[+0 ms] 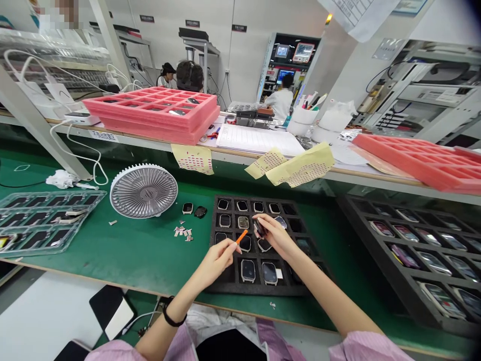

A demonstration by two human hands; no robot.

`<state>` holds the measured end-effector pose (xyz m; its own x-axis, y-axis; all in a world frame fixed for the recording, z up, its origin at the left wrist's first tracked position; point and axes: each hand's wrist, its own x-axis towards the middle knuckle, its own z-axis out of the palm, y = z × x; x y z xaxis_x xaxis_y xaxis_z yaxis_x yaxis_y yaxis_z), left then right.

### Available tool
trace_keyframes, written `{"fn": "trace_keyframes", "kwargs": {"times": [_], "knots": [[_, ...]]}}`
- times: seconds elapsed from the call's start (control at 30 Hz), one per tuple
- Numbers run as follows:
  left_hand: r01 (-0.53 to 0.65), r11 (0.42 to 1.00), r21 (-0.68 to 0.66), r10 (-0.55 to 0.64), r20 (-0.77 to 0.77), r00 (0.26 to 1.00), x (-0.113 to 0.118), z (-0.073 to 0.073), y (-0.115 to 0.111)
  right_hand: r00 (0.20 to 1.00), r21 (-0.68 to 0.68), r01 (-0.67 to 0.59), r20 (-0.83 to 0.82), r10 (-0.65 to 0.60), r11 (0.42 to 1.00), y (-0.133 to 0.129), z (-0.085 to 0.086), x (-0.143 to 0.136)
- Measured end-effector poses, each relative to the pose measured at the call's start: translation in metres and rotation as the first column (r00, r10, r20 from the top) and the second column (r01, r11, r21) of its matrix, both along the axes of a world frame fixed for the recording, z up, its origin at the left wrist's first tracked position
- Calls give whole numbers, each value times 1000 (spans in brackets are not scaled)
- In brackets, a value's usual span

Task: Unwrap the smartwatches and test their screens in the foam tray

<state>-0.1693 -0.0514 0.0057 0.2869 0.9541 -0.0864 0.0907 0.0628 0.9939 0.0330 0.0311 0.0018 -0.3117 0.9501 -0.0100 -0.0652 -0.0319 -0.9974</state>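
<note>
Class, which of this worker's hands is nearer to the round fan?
Left. The left hand, with the orange tool, is right of the fan; the right hand, holding a dark piece, is farther right.

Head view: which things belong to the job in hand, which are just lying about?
Seemingly in the job:
orange stick in left hand
small dark piece in right hand
black tray of watches

Probably just lying about:
fan
yellow sheets
pen cup
</note>
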Motion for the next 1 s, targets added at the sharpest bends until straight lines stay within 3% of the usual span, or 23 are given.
{"fn": "trace_keyframes", "kwargs": {"times": [0.1,0.33,1.0], "knots": [[46,999,-12,-45,46,998,14,2,0,977,-173,-46,-211,9,984,-19,15,-18],[40,999,-27,-38,47,998,16,4,-3,983,-106,14,-183,-34,994,-32,36,-29],[21,1000,-17,-20,73,997,15,4,-4,980,-40,66,-186,-73,997,-33,35,-35]]}}
